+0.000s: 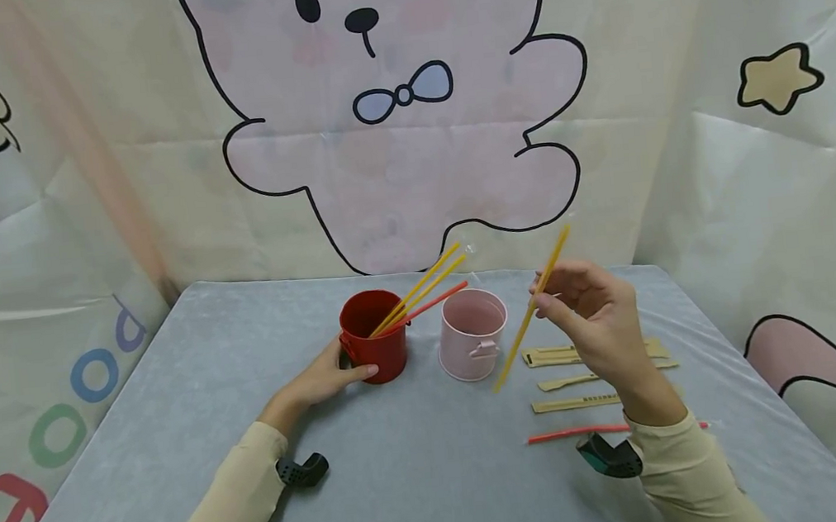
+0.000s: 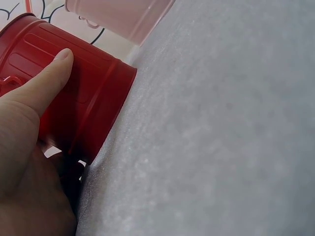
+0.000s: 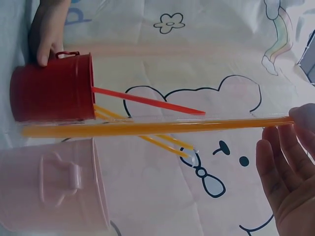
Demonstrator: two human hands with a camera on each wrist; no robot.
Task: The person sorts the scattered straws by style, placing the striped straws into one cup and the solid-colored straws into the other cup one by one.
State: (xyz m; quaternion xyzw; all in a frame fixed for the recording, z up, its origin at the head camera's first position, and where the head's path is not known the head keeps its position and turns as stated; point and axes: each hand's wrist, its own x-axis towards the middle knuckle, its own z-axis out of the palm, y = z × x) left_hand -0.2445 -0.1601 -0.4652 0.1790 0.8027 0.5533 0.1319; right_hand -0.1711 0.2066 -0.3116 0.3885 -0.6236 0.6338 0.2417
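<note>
My left hand [image 1: 323, 375] grips the small red bucket [image 1: 389, 361] low on its side, thumb along the front wall in the left wrist view. The bucket stands upright on the cloth. Two yellow straws [image 1: 429, 283] and a red straw [image 1: 442, 297] lean out of it to the right. Between thumb and fingertips, my right hand [image 1: 603, 328] pinches a yellow straw [image 1: 530, 322] in a clear wrapper. This straw slants down, its lower end just right of the pink bucket [image 1: 463, 352]. In the right wrist view the held straw [image 3: 162, 129] overlaps both buckets' edges.
Several flat tan paper packets [image 1: 572, 404] lie in rows on the right, partly behind my right forearm. Nearer me lies another red straw [image 1: 571, 433]. Grey-blue cloth [image 1: 422, 476] covers the table, and a printed curtain [image 1: 606, 195] hangs behind it.
</note>
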